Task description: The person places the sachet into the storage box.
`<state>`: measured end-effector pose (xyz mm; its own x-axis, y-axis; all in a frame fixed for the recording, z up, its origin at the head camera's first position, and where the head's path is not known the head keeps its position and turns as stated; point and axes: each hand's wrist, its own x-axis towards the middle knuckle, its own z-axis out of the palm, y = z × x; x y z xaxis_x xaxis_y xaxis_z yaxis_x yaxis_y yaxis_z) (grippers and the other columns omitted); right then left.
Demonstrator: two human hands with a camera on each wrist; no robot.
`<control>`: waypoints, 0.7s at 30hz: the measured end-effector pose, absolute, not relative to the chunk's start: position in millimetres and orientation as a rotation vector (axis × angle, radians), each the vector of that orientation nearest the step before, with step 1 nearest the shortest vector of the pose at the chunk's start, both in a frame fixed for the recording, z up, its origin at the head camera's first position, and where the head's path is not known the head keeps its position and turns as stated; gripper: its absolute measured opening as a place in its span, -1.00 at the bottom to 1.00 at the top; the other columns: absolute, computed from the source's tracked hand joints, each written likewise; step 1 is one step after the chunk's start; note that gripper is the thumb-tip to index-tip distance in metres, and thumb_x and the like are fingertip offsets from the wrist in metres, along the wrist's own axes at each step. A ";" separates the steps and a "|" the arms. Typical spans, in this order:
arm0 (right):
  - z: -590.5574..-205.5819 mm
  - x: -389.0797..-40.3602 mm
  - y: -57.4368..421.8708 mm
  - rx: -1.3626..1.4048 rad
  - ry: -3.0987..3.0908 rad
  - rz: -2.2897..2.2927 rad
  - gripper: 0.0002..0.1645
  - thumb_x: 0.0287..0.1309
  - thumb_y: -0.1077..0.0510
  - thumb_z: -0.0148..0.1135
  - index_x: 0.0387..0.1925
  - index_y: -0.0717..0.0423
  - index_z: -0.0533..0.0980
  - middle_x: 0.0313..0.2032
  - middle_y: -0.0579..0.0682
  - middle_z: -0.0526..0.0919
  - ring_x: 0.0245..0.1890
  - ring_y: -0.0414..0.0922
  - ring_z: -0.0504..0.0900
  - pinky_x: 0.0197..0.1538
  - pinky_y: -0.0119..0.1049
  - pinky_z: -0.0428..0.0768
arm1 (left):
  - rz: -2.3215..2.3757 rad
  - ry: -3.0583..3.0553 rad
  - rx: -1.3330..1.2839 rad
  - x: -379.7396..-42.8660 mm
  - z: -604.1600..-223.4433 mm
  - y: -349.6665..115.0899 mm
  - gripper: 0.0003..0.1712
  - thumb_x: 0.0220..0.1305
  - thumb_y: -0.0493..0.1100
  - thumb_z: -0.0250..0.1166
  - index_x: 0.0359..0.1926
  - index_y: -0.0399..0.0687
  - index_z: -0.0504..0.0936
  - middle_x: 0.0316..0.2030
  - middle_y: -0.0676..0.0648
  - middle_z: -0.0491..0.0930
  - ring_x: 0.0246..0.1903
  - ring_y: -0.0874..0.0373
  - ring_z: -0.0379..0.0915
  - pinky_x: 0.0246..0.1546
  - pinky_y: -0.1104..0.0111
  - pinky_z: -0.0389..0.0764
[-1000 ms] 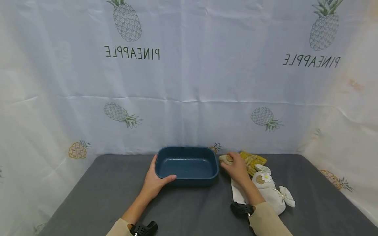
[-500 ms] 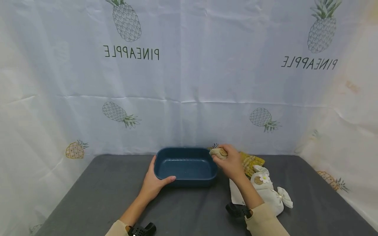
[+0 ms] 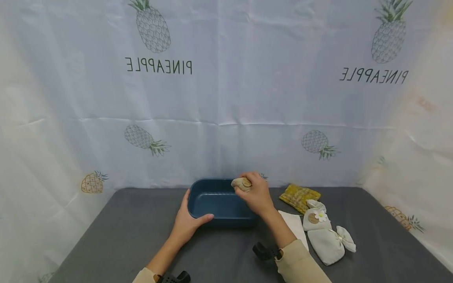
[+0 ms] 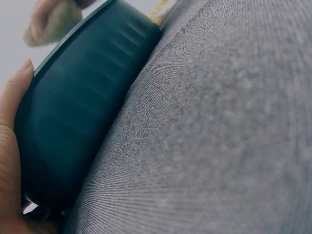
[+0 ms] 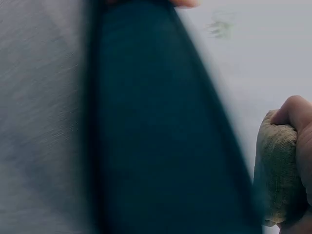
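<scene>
A blue rectangular bin (image 3: 226,222) stands at the back of the table. My left hand (image 3: 186,221) grips its left end, thumb along the front rim and fingers at the left side. Over the bin's right half, my right hand (image 3: 255,194) pinches a small beige cloth pouch (image 3: 240,184) with a round brown patch. The right wrist view shows the pouch (image 5: 277,170) between thumb and fingers, beside the blurred bin wall (image 5: 156,122). In the left wrist view, the left thumb (image 4: 14,92) lies at the bin's rim and the pouch is above it.
Right of the bin lie a yellow patterned cloth pouch (image 3: 301,196), a white pouch with a flower (image 3: 315,222), a white pouch with a bow (image 3: 325,245) and a flat white cloth (image 3: 295,226). A pineapple-print curtain (image 3: 226,98) closes off the back of the grey table (image 3: 141,228).
My right hand has lifted the beige pouch from beside the bin and carried it left over the bin. The left hand keeps its hold on the bin.
</scene>
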<state>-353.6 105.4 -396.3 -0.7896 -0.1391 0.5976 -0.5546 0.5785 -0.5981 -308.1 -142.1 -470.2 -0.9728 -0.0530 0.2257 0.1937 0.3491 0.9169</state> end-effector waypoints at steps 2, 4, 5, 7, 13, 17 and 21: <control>-403.9 -356.1 101.3 0.553 -2.361 1.105 -0.69 0.05 0.15 0.48 -0.12 0.01 0.64 -0.15 0.09 0.62 -0.34 -0.15 0.46 -0.32 -0.32 0.47 | -1.677 -2.390 -0.120 -308.1 -470.6 -142.1 0.39 0.01 0.06 0.60 0.63 0.04 -0.17 0.60 -0.27 -0.03 0.55 -0.30 -0.03 0.42 -0.32 0.14; -410.6 -358.5 99.3 0.555 -2.398 1.070 -0.69 0.05 0.15 0.48 -0.12 0.01 0.64 -0.16 0.08 0.61 -0.32 -0.14 0.44 -0.28 -0.30 0.44 | -1.672 -2.393 -0.111 -307.6 -470.4 -142.2 0.39 0.00 0.06 0.60 0.63 0.02 -0.17 0.59 -0.27 -0.02 0.54 -0.30 -0.02 0.42 -0.30 0.15; -413.0 -359.5 98.9 0.559 -2.416 1.047 -0.69 0.06 0.14 0.48 -0.12 0.01 0.63 -0.18 0.07 0.61 -0.31 -0.14 0.42 -0.28 -0.29 0.43 | -1.670 -2.395 -0.108 -307.4 -470.4 -142.2 0.39 0.00 0.06 0.60 0.63 0.01 -0.17 0.59 -0.27 -0.02 0.54 -0.30 -0.01 0.42 -0.30 0.15; -415.6 -360.2 98.3 0.571 -2.456 1.011 -0.69 0.07 0.13 0.48 -0.11 0.00 0.63 -0.18 0.05 0.60 -0.31 -0.14 0.42 -0.28 -0.28 0.43 | -1.667 -2.398 -0.100 -307.1 -469.9 -141.9 0.39 0.00 0.06 0.60 0.63 -0.01 -0.16 0.59 -0.27 -0.01 0.54 -0.30 0.00 0.42 -0.30 0.15; -416.5 -363.9 97.3 0.601 -2.616 0.960 -0.70 0.13 0.08 0.46 -0.08 -0.01 0.62 -0.20 0.01 0.57 -0.37 -0.15 0.41 -0.32 -0.29 0.43 | -1.663 -2.400 -0.103 -308.3 -468.7 -140.8 0.38 0.00 0.06 0.60 0.63 -0.04 -0.15 0.59 -0.28 0.00 0.53 -0.29 0.01 0.43 -0.29 0.15; -415.7 -367.9 96.9 0.609 -2.685 0.931 -0.70 0.17 0.08 0.43 -0.07 0.02 0.62 -0.21 0.02 0.58 -0.37 -0.14 0.42 -0.30 -0.27 0.44 | -1.668 -2.399 -0.098 -309.3 -469.1 -140.5 0.38 0.01 0.06 0.59 0.63 -0.02 -0.15 0.59 -0.27 -0.01 0.54 -0.29 0.01 0.43 -0.29 0.15; -415.7 -371.0 96.7 0.629 -2.760 0.837 -0.69 0.20 0.06 0.41 -0.04 0.03 0.61 -0.21 0.02 0.58 -0.36 -0.16 0.44 -0.29 -0.27 0.46 | -1.671 -2.399 -0.094 -309.0 -468.5 -139.8 0.38 0.01 0.07 0.59 0.63 -0.02 -0.16 0.59 -0.26 -0.02 0.54 -0.29 0.00 0.43 -0.29 0.15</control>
